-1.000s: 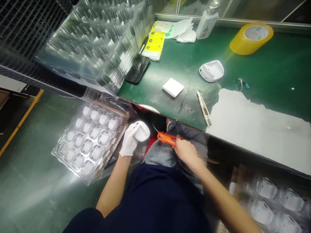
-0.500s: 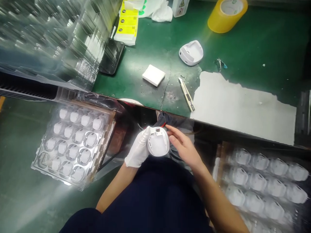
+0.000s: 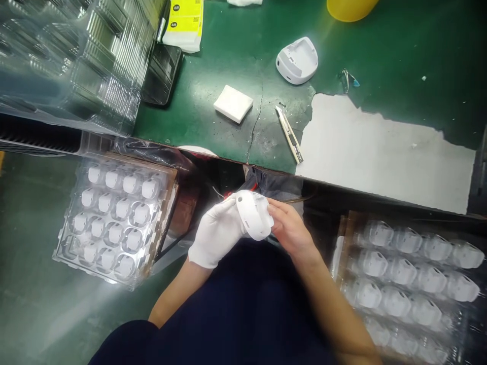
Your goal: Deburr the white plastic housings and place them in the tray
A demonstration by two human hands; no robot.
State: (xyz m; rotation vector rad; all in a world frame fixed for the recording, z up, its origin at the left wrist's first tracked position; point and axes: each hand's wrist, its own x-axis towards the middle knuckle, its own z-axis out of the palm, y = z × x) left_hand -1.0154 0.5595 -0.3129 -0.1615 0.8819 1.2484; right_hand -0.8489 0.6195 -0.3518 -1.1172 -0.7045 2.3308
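A white rounded plastic housing is held between my two hands, in front of my body and below the bench edge. Its side with a round hole and a small slot faces me. My left hand, in a white glove, is closed around its left side. My bare right hand grips its right edge, with the fingertips partly hidden. On the bench lies a similar white housing. A white folded pad and a utility knife lie nearer the edge.
Clear trays of white parts stand at left and right. Stacked clear plastic trays fill the upper left beside a black tray. On the green bench are a white sheet, yellow tape and yellow labels.
The housing has turned from showing its hollow inside to showing its outer side. My right hand has closed onto its right edge. The view has shifted slightly, with bench items higher in it.
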